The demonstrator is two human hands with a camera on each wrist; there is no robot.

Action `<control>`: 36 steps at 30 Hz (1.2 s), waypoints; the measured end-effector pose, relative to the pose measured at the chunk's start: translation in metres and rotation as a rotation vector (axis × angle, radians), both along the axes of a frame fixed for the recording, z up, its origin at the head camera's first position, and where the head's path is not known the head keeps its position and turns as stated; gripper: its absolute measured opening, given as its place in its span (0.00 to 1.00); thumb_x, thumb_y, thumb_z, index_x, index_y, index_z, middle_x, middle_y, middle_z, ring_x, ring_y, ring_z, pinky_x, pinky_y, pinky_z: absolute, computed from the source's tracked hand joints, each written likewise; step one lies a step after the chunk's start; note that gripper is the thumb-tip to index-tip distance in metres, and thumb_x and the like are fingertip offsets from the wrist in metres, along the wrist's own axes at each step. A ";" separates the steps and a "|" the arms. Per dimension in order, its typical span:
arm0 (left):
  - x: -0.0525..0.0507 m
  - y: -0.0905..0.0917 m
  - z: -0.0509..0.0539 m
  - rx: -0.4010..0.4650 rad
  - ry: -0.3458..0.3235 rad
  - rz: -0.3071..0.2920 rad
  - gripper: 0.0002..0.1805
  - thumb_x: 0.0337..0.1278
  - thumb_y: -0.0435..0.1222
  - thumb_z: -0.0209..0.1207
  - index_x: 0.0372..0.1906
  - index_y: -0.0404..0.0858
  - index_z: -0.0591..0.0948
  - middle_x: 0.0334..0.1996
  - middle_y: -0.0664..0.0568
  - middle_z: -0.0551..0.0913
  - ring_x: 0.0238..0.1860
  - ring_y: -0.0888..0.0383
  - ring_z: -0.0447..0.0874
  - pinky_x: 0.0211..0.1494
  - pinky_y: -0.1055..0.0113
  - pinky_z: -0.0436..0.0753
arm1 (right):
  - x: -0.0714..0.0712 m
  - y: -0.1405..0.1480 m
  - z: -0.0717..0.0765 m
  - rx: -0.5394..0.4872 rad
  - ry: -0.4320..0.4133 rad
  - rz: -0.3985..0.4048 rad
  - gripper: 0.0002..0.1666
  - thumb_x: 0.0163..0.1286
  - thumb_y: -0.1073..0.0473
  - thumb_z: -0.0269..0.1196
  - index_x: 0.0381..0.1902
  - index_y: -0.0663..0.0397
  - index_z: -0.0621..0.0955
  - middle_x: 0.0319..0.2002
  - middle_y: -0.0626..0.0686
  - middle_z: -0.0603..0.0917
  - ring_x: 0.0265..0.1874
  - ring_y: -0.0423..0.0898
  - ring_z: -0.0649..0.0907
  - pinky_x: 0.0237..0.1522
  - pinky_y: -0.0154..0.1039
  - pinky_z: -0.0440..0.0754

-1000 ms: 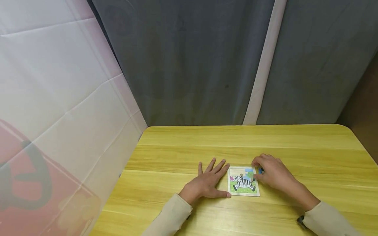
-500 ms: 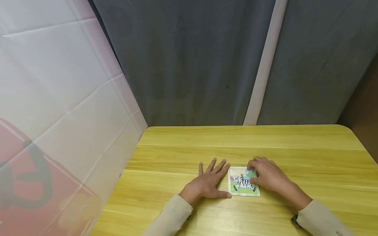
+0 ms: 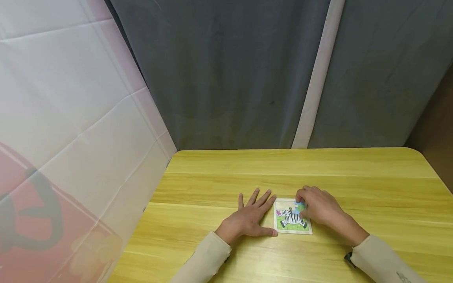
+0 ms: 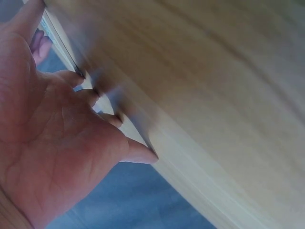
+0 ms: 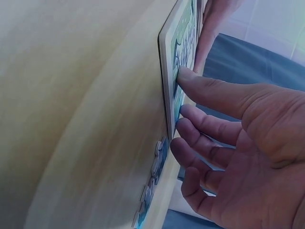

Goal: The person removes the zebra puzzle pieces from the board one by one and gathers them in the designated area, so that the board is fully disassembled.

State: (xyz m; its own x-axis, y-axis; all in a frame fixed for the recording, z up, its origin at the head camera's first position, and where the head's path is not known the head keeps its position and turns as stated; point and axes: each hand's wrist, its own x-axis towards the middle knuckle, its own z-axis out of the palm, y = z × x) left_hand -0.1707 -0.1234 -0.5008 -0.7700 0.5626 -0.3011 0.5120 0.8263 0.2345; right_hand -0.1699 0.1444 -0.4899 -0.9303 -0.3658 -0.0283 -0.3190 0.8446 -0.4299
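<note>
A square zebra jigsaw puzzle [image 3: 291, 221] with a pale frame lies flat on the table. My left hand [image 3: 245, 219] rests beside its left edge, fingers spread, the thumb tip at the lower left corner. In the left wrist view my left hand [image 4: 62, 129] shows its palm side. My right hand [image 3: 320, 204] is over the puzzle's upper right part, thumb and fingers bent. The right wrist view shows the thumb of my right hand [image 5: 224, 138] touching the board, with the index fingertip at its surface, apart from the thumb. Whether they pinch a piece is unclear.
Several loose bluish puzzle pieces [image 5: 155, 167] lie on the table just beyond the board, beneath my right hand. A wood-grain table [image 3: 212, 181] spans the front, with a grey curtain [image 3: 219, 78] behind it and a white printed sheet [image 3: 78, 98] at the left.
My right hand has shifted left from the puzzle's right edge, where something blue showed beside its fingers, onto the upper right part. The left hand and the board stay in place.
</note>
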 end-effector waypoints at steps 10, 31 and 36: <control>0.000 0.002 0.000 0.007 -0.002 0.006 0.61 0.58 0.74 0.61 0.88 0.60 0.43 0.88 0.64 0.38 0.89 0.46 0.33 0.80 0.21 0.40 | -0.004 0.004 -0.001 -0.037 -0.061 0.019 0.21 0.55 0.57 0.83 0.42 0.49 0.83 0.40 0.47 0.79 0.36 0.44 0.74 0.38 0.42 0.75; 0.001 0.007 -0.001 0.013 0.001 0.001 0.61 0.57 0.73 0.62 0.88 0.60 0.44 0.89 0.62 0.39 0.89 0.45 0.33 0.80 0.21 0.40 | -0.001 0.023 -0.011 -0.106 0.039 0.111 0.19 0.62 0.62 0.78 0.46 0.45 0.81 0.42 0.44 0.79 0.41 0.39 0.75 0.44 0.40 0.79; 0.001 0.007 0.000 0.015 -0.010 0.003 0.61 0.58 0.73 0.62 0.88 0.60 0.43 0.88 0.63 0.39 0.89 0.46 0.32 0.80 0.21 0.39 | -0.003 0.025 -0.012 -0.098 0.052 0.122 0.17 0.64 0.64 0.77 0.45 0.45 0.82 0.41 0.43 0.79 0.40 0.39 0.75 0.44 0.41 0.79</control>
State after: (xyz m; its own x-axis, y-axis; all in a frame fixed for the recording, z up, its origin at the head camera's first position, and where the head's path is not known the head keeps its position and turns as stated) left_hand -0.1698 -0.1164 -0.5011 -0.7688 0.5644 -0.3006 0.5068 0.8245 0.2518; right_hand -0.1726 0.1692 -0.5016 -0.8779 -0.4751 0.0599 -0.4407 0.7527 -0.4891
